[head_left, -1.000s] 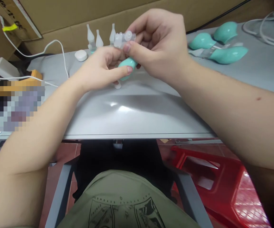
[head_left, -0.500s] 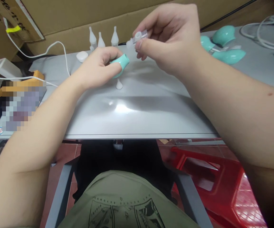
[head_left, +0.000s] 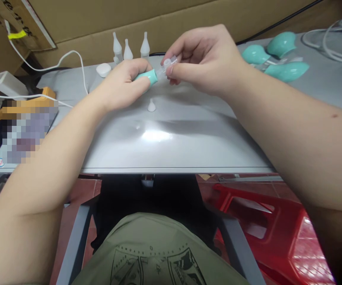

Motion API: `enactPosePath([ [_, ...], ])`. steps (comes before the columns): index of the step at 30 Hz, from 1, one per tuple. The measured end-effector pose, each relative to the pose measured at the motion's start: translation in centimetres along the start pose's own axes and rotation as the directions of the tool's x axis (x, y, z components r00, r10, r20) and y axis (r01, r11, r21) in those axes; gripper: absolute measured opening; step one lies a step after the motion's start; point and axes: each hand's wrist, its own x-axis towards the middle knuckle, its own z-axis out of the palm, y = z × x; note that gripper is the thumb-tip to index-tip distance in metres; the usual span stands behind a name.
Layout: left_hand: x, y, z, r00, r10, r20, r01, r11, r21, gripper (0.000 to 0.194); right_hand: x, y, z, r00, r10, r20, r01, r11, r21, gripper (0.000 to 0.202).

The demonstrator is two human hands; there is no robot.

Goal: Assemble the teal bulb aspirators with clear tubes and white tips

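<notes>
Squeeze bulb, teal, sits at the frame's upper centre, the left hand curled closed around it; the right hand pinches a clear plastic connector at its mouth — contact is hard to tell. Best kept in line, gripped lightly — hard squeezing could warp the bulb.

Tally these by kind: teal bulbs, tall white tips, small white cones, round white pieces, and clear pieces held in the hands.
Teal bulbs: 4, one in the left hand
Tall white tips: 3
Small white cone: 1
Round white piece: 1
Clear piece in the right hand: 1
Total: 10
</notes>
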Motion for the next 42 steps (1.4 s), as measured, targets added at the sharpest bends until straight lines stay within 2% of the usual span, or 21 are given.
enactPosePath([
  [8,0.4,-1.0,0.4,0.997,0.076,-0.018,-0.076,0.997,-0.026,0.003,0.4,0.6,0.0,1.0,0.002,0.015,-0.003,0.998,0.063,0.015],
  [13,0.2,-1.0,0.4,0.996,0.084,-0.002,-0.084,0.996,-0.015,0.009,0.5,0.9,-0.3,0.998,0.011,0.059,-0.014,0.999,0.044,0.027],
  [18,0.3,-1.1,0.3,0.997,0.083,-0.011,-0.083,0.997,-0.001,0.008,0.4,0.9,-0.3,0.998,-0.006,0.062,0.0,0.996,0.092,0.026],
  [22,0.4,-1.2,0.3,0.995,0.094,-0.024,-0.093,0.995,0.034,0.008,0.5,1.1,-0.4,0.994,0.002,0.107,-0.012,0.996,0.09,0.028],
  [26,0.2,-1.2,0.5,0.994,0.093,-0.051,-0.091,0.995,0.025,0.006,0.7,1.4,-0.5,0.995,0.008,0.097,-0.018,0.995,0.1,0.031],
  [33,0.2,-1.3,0.5,0.994,0.11,-0.028,-0.11,0.994,-0.007,0.007,0.8,1.6,-0.6,0.989,0.081,0.12,-0.093,0.991,0.095,0.035],
  [38,-0.1,-0.9,0.6,0.996,0.091,-0.026,-0.092,0.995,-0.035,0.011,0.8,2.1,-0.5,0.992,0.061,0.11,-0.071,0.994,0.088,0.04],
  [42,-0.5,-0.5,0.7,0.995,0.097,-0.019,-0.097,0.995,-0.036,0.01,0.7,2.3,-0.4,0.992,0.045,0.117,-0.058,0.993,0.103,0.035],
])
